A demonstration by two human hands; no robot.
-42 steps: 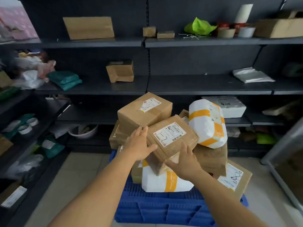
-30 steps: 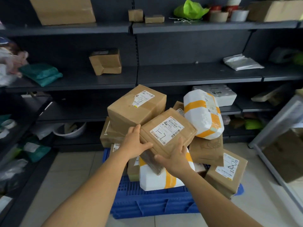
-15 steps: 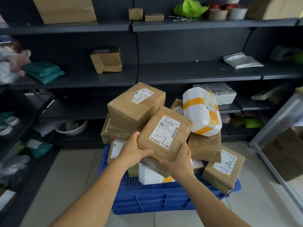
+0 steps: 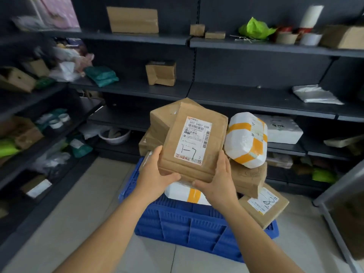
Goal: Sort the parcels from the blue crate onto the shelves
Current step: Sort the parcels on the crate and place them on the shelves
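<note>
A flat brown cardboard parcel (image 4: 194, 141) with a white label marked "1-7" is lifted clear above the pile, label facing me. My left hand (image 4: 155, 177) grips its lower left edge and my right hand (image 4: 215, 182) grips its lower right corner. Below stands the blue crate (image 4: 189, 221) on the floor, heaped with several parcels: a white parcel with orange tape (image 4: 247, 140), brown boxes (image 4: 249, 179), a labelled brown box (image 4: 265, 206) at the crate's right corner and a larger brown box (image 4: 159, 119) behind the held one.
Dark metal shelves (image 4: 246, 97) run across the back and down the left side. On them lie a brown box (image 4: 161, 73), green bags (image 4: 101, 75), a white foam box (image 4: 283, 130), a flat brown parcel (image 4: 134, 20), tape rolls (image 4: 286, 38) and a white bowl (image 4: 115, 135).
Both hands have raised the "1-7" parcel off the pile and turned it upright toward me. My view has swung a little to the left.
</note>
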